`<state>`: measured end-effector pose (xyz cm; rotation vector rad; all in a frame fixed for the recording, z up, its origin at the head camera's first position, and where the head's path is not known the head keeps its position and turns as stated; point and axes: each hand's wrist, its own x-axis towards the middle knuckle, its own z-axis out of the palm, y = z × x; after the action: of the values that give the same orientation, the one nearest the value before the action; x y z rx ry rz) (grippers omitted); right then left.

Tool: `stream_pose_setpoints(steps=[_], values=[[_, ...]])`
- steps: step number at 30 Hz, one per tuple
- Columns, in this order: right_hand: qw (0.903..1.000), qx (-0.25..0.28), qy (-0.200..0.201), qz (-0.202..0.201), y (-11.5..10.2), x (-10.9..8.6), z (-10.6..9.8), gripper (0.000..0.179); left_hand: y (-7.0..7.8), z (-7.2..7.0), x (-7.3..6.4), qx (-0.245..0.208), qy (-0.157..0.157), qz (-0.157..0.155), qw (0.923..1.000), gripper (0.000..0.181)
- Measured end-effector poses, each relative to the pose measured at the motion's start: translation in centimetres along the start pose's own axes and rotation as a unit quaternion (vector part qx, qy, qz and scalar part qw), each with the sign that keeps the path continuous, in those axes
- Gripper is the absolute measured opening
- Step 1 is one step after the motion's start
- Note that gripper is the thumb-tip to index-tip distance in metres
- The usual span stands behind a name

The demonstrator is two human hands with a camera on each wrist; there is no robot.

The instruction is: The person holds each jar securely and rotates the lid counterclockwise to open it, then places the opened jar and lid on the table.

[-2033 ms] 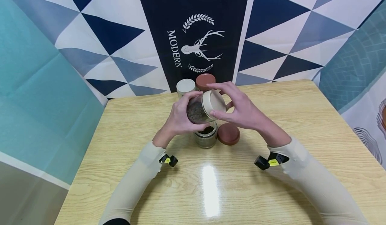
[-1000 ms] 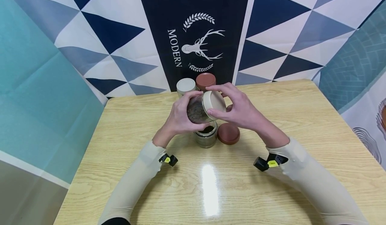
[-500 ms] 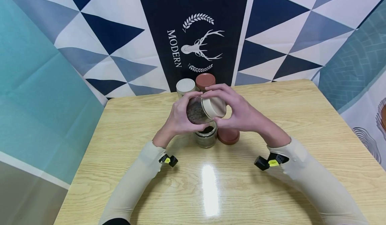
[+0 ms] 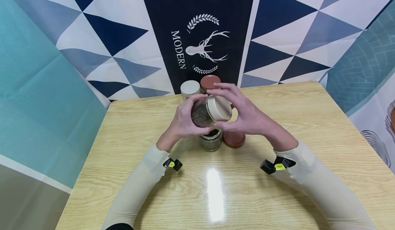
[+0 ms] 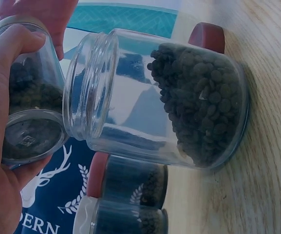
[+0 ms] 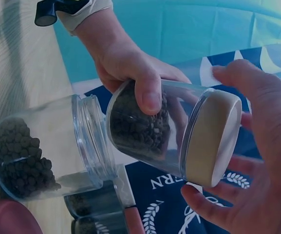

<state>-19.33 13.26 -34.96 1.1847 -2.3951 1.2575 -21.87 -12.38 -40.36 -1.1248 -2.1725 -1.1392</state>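
Tilted on its side above the table is a clear glass jar of dark pellets with a cream lid. My left hand grips its glass body, thumb and fingers wrapped round it. The fingers of my right hand curve round the cream lid, while the right wrist view shows a gap between thumb and lid. Directly below stands an uncovered glass jar, partly filled with dark, rounded flat pieces. A reddish-brown lid lies just right of it on the table.
Behind the hands, a white-lidded jar and a red-lidded jar stand side by side at the back edge of the wooden table. A patterned cloth hangs behind them, and a teal panel rises on the left.
My right fingers and thumb have shifted around the cream lid's rim, changing their hold several times. The left hand and the tilted jar have stayed nearly in place.
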Motion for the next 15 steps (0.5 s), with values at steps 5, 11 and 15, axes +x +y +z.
stream_pose_setpoints(steps=[5, 11, 15], values=[[0.9960, 0.012, 0.005, 0.089, -0.33, -0.05, -0.21, 0.083, 0.04, -0.02, -0.02, -0.006, -0.004, -0.004, 1.0000, 0.101], [0.9884, 0.003, 0.029, 0.149, -0.59, 0.12, -0.30, 0.073, -0.06, -0.04, -0.04, -0.010, -0.007, -0.009, 0.9999, 0.101], [0.9869, 0.001, 0.033, 0.158, -1.01, 0.37, -0.33, 0.072, -0.08, -0.08, -0.07, -0.010, -0.009, -0.010, 0.9999, 0.100]])
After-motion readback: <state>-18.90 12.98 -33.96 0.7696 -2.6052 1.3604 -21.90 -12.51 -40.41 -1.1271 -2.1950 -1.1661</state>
